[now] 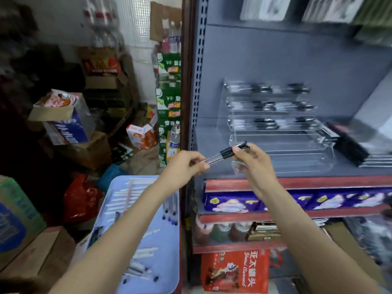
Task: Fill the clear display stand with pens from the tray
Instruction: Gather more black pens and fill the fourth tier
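We pinch one pen (226, 154) at both ends, left hand (186, 166) and right hand (252, 160), mid-frame before the stand (282, 143); it seems light, stiff, slippery—best held mid-barrel.

The tiered display stand (282, 143) is clear glossy plastic, smooth enough to catch the light along its edges, and it sits on a matt grey painted metal shelf (212, 141) whose perforated upright (198, 60) looks like the same dull steel. The pen (228, 152) has a see-through plastic barrel with a shiny black plastic cap, while the tray (167, 247) is smooth pale blue plastic. Around them stand rough brown cardboard boxes (93, 153) and a crinkled glossy red plastic bag (80, 200).
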Demonstrator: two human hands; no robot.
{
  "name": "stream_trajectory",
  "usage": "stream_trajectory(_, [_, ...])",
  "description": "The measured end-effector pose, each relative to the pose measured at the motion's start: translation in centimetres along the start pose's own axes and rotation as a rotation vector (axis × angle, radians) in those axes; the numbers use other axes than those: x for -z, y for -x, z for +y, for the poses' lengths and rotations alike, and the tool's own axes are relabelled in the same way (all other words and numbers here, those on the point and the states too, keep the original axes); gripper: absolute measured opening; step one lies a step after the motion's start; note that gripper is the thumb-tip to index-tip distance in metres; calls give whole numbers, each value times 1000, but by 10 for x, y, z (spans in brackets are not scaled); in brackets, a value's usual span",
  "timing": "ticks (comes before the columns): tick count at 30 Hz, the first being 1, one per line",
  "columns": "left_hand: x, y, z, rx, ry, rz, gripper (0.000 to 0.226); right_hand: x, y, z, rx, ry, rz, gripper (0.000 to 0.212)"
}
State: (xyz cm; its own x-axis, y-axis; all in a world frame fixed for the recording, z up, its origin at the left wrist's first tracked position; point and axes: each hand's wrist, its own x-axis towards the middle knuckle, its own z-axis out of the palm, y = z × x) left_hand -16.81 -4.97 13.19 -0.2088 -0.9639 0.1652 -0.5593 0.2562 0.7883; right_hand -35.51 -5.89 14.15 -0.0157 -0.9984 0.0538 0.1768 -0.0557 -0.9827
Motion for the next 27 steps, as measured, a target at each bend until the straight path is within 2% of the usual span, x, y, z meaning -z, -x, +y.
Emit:
stream_trajectory(4, [-22,-45,35,-55,-92,82,5,57,-26,-27,60,42,-8,14])
stream_trajectory(10, [-45,-89,44,33,-121,313,7,132,-83,-47,157,-75,134,22])
stream_trajectory(12, [-49,-95,43,67,-106,388,7,148,-100,-44,186,33,153,21])
stream_trajectory(16, [-59,-101,53,106,-108,466,4,154,-125,-27,125,331,45,21])
stream_trajectory(22, [-63,-100,56,158,-120,470,4,141,-144,-15,329,952,-87,2])
stream_trajectory(24, [-62,-100,56,162,-129,465,4,140,-148,-12,359,1089,-68,4])
stream_trajectory(27, [-63,-101,58,171,-144,454,6,141,-157,-5,296,1174,-80,6])
